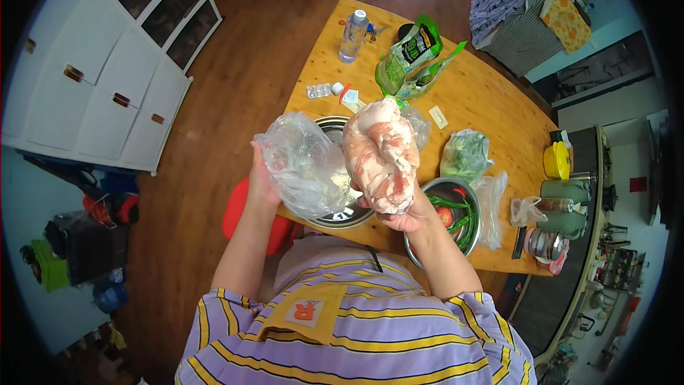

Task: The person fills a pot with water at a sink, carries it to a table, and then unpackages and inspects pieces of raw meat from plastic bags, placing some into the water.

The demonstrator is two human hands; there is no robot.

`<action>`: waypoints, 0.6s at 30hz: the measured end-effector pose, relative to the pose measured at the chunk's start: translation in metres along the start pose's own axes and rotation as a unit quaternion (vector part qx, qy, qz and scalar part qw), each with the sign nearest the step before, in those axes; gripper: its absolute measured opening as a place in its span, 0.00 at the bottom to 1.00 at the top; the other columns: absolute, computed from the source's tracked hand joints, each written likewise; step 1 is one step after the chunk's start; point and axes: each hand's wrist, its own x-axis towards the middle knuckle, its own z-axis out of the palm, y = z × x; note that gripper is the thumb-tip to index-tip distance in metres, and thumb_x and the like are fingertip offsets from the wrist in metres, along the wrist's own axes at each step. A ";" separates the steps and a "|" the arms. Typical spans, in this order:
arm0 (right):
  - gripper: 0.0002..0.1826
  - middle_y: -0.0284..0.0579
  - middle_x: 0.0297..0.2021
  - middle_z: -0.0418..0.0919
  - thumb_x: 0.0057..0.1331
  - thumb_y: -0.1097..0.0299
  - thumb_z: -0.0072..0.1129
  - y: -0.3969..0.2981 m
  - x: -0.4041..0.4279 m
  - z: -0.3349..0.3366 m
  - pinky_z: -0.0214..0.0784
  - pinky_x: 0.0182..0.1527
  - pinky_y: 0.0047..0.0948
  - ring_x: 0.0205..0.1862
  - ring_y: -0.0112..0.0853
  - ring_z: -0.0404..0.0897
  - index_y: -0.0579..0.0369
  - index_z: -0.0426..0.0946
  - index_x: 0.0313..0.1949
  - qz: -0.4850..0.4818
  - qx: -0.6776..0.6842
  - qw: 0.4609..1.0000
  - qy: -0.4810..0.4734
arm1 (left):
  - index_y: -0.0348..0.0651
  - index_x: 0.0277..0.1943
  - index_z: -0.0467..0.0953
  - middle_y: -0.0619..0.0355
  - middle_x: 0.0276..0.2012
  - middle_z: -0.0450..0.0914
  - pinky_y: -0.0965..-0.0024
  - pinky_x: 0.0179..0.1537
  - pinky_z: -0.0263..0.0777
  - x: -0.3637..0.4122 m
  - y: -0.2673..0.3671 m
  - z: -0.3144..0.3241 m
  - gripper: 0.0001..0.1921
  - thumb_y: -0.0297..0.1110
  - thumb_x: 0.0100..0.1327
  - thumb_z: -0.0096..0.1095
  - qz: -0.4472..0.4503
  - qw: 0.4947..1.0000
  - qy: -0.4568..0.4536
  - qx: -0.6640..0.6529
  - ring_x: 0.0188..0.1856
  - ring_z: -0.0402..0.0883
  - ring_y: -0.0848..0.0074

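Observation:
A large piece of pale pink raw meat (382,158) rests in my right hand (403,219), which grips it from below. My left hand (263,174) holds a crumpled clear plastic bag (304,166) beside it. Under both, a round metal strainer bowl (344,220) stands at the table's near edge, largely hidden by the bag and the meat. Close to my right forearm, a metal bowl (477,224) contains green peppers (466,224) and red tomatoes (443,217).
Bagged leafy greens (466,155) and an empty-looking plastic bag (490,208) lie right on the wooden table (320,77). Farther back stand green food pouches (409,61) and a clear bottle (353,37). A blister pack (319,91) lies left. A red stool (238,214) is below the table edge.

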 end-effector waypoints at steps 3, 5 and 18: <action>0.31 0.61 0.46 0.75 0.69 0.48 0.50 -0.001 0.000 0.017 0.80 0.20 0.27 0.38 0.48 0.82 0.58 0.60 0.62 0.118 0.082 0.980 -0.138 | 0.42 0.66 0.58 0.48 0.63 0.67 0.50 0.62 0.65 0.004 -0.002 -0.003 0.36 0.64 0.69 0.35 -0.006 1.000 -0.004 0.003 0.63 0.69 0.59; 0.31 0.66 0.49 0.72 0.70 0.49 0.46 0.004 0.000 0.024 0.78 0.14 0.24 0.36 0.49 0.81 0.56 0.57 0.65 0.140 0.119 0.971 -0.151 | 0.42 0.66 0.59 0.48 0.62 0.68 0.51 0.62 0.66 0.002 -0.003 0.000 0.35 0.64 0.69 0.35 -0.010 1.000 -0.012 0.000 0.62 0.69 0.59; 0.33 0.67 0.48 0.65 0.68 0.48 0.49 0.015 0.004 0.037 0.78 0.11 0.27 0.35 0.52 0.80 0.50 0.54 0.66 0.209 0.187 0.944 -0.175 | 0.42 0.65 0.60 0.49 0.61 0.69 0.52 0.62 0.66 -0.002 0.001 0.009 0.35 0.64 0.69 0.34 -0.015 0.999 -0.038 -0.001 0.62 0.70 0.60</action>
